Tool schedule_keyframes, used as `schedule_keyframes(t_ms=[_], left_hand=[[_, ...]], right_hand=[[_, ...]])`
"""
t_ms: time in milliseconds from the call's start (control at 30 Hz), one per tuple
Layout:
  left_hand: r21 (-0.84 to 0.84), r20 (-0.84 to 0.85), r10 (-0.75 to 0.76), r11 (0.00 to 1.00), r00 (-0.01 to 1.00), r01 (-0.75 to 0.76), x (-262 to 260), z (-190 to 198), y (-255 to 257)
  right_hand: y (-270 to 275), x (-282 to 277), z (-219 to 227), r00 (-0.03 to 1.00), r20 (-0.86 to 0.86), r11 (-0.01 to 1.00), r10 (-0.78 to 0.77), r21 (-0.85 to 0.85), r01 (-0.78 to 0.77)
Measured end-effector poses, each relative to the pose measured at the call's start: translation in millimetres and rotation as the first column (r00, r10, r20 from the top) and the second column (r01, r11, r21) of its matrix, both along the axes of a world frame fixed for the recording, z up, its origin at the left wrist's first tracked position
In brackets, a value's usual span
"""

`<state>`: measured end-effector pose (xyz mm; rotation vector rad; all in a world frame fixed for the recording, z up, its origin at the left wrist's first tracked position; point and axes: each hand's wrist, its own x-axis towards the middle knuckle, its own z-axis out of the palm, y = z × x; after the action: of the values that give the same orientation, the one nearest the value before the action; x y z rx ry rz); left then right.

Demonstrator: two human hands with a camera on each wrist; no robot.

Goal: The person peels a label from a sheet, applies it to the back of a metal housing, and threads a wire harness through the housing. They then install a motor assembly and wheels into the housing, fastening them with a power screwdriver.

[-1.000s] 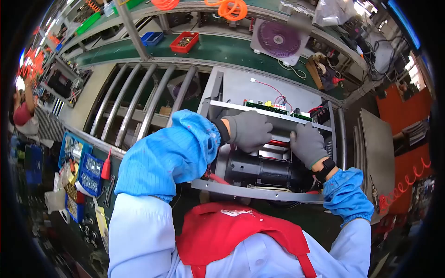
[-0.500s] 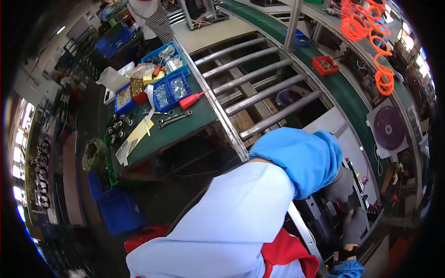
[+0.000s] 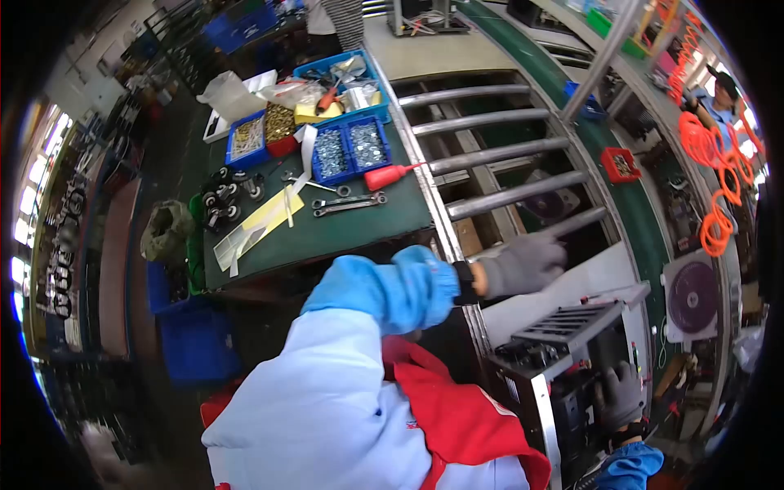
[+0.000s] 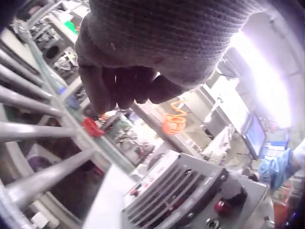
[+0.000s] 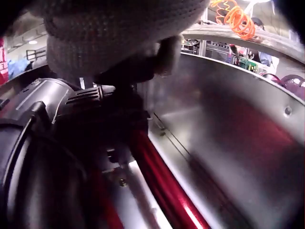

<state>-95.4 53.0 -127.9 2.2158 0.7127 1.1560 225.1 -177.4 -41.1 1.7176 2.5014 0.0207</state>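
The right hand's fingertips are hard to make out: in the right wrist view its grey glove covers them above a dark black component, so I cannot tell whether they grip it. The metal casing lies at the lower right of the head view, its lower end lost in shadow and behind the right arm. A black cylinder is cut off by that wrist picture's left edge.

Inside the casing, a bare strip of floor separates a red tube from the smooth side wall. Outside, a white panel lies between the slotted vent panel and 5 metal rollers.

The left hand is over the near end of those rollers, clear of the vent panel, fingers loosely bent with gaps between them, holding nothing. The right hand reaches into the casing, 1 wristband visible below its glove.
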Motion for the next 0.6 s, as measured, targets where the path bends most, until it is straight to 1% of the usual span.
schedule_keyframes(t_ms=[33,67,100,133,167,200,233,267,300,367,400,433,467,500,533,600], left_hand=[[-0.133,-0.116,0.079,0.987,0.990,-0.094,-36,-10,-1],[-0.166,-0.200,0.120,0.974,0.972,-0.155,-63,-29,-1],[-0.198,-0.200,0.152,0.961,0.968,-0.192,-86,-59,-2],[-0.328,-0.275,0.154,0.913,0.949,-0.243,-109,-65,-8],[-0.378,-0.310,0.153,0.885,0.938,-0.270,-127,-73,-13],[-0.428,-0.343,0.152,0.853,0.927,-0.298,-144,-81,-19],[-0.476,-0.375,0.154,0.814,0.914,-0.332,-157,-85,-24],[-0.571,-0.382,0.124,0.747,0.916,-0.339,-167,-83,-31],[-0.548,-0.390,0.127,0.764,0.912,-0.341,-175,-88,-39],[-0.490,-0.405,0.144,0.800,0.903,-0.347,-184,-100,-52],[-0.512,-0.426,0.132,0.781,0.895,-0.359,-186,-105,-58],[-0.508,-0.425,0.144,0.779,0.893,-0.367,-189,-109,-63],[-0.506,-0.426,0.151,0.777,0.892,-0.373,-191,-112,-69],[-0.505,-0.426,0.155,0.776,0.891,-0.377,-192,-114,-76],[-0.515,-0.436,0.149,0.768,0.888,-0.381,-195,-114,-84],[-0.520,-0.458,0.138,0.760,0.878,-0.391,-204,-109,-93]], right_hand=[[2,0,-6,0.998,-0.026,0.998,-0.063,0.020,0.063],[-1,4,-14,0.990,-0.052,0.990,-0.130,0.039,0.132],[-4,5,-19,0.977,-0.076,0.977,-0.199,0.059,0.204],[-6,-1,-29,0.942,-0.115,0.939,-0.316,0.104,0.328],[-5,-6,-37,0.869,-0.090,0.863,-0.487,0.106,0.494],[-2,-10,-44,0.767,-0.063,0.759,-0.639,0.115,0.641],[5,-19,-44,0.643,-0.035,0.635,-0.765,0.130,0.762],[13,-36,-34,0.573,-0.040,0.568,-0.818,0.098,0.817],[13,-37,-32,0.626,-0.045,0.619,-0.779,0.107,0.778],[1,-23,-35,0.727,-0.065,0.715,-0.684,0.135,0.686],[-9,-15,-40,0.820,-0.076,0.800,-0.568,0.186,0.571],[-2,-19,-30,0.905,-0.053,0.895,-0.422,0.133,0.425],[2,-25,-12,0.963,-0.037,0.960,-0.266,0.074,0.268],[3,-27,-2,0.994,-0.031,0.994,-0.106,0.012,0.107],[11,-17,0,0.998,-0.018,0.995,0.061,-0.073,-0.062],[9,-12,-5,1.000,-0.002,0.999,0.006,-0.046,-0.006]])
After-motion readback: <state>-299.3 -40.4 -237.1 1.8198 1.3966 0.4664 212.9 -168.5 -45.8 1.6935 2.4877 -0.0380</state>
